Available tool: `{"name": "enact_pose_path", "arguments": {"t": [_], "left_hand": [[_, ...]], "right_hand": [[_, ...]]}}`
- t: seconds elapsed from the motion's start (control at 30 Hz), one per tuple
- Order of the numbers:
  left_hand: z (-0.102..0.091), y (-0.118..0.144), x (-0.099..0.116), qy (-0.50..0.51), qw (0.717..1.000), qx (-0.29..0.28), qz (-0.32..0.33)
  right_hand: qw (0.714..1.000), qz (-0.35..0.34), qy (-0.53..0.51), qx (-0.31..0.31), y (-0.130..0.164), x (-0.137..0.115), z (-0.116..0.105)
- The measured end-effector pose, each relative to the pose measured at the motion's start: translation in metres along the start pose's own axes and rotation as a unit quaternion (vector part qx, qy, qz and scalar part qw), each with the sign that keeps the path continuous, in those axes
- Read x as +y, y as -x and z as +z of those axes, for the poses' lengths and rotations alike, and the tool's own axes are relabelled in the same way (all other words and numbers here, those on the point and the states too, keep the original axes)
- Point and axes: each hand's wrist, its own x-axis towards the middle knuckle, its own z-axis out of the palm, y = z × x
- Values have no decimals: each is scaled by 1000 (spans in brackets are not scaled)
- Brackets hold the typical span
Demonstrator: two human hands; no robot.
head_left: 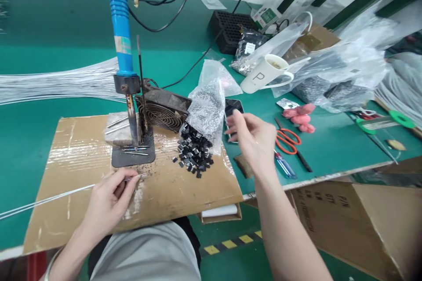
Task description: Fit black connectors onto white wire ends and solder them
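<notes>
My left hand (114, 195) is closed, pinching thin white wires (70, 192) near their ends above the cardboard sheet (89, 158). The wires trail off to the left. Just beyond that hand, a soldering iron with a blue handle (120, 22) hangs tip-down over a dark pad (133, 158) bearing short metal rods. To the right, my right hand (252, 138) hovers beside a phone (233, 107), fingers loosely bent and apart, with nothing visible in them. Between the hands, small black parts (196, 151) spill from a clear plastic bag (207, 105).
A small fan (165, 107) stands beside the iron. A long bundle of white wires (56, 81) lies at left. On the right are a white mug (265, 72), orange-handled scissors (288, 140), a screwdriver (285, 164) and filled plastic bags (346, 79). Black cables (165, 2) hang behind.
</notes>
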Motion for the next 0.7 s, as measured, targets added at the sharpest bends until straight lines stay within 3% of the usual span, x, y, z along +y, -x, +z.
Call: {"name": "enact_pose_path", "arguments": {"t": [0.03, 0.13, 0.3, 0.43, 0.7], "left_hand": [[0, 0, 0, 0, 1000, 0, 1], [0, 2, -1, 7, 1000, 1, -5], [0, 2, -3, 22, 1000, -9, -20], [0, 0, -1, 18, 999, 2, -27], [1, 1, -3, 32, 999, 6, -30]], "right_hand": [[999, 0, 37, 21, 13, 4, -6], [993, 30, 111, 3, 55, 17, -15], [989, 9, 148, 26, 104, 24, -4], [986, -8, 161, 52, 115, 21, 5], [994, -44, 95, 20, 113, 18, 16]]}}
